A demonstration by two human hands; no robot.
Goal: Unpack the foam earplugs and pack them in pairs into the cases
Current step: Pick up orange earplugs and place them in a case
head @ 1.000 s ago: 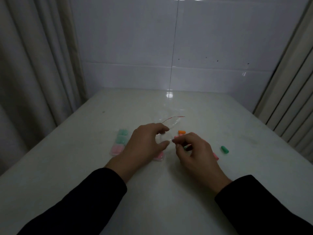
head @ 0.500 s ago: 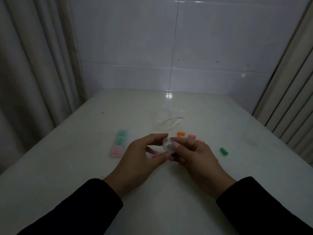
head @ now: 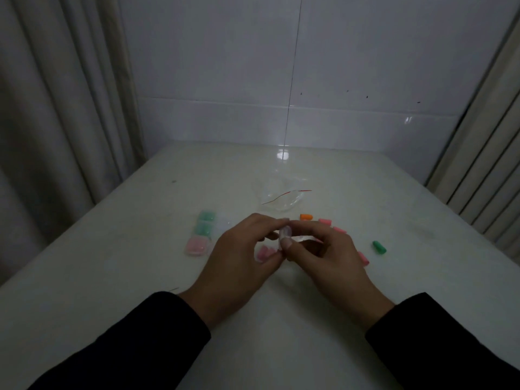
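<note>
Bare table nearside; cases left, green earplug right of hands

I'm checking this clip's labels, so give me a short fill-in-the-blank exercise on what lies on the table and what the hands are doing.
1. Both hands, left hand and right hand, pinch a small clear plastic case ____ them.
2. The lone loose foam earplug lying furthest right on the white table is ____.
3. The crumpled clear plastic bag with a red strip lies ____ the hands, toward the wall.
4. The orange foam earplug lies on the ____.

Missing words: between; green; beyond; table
</note>
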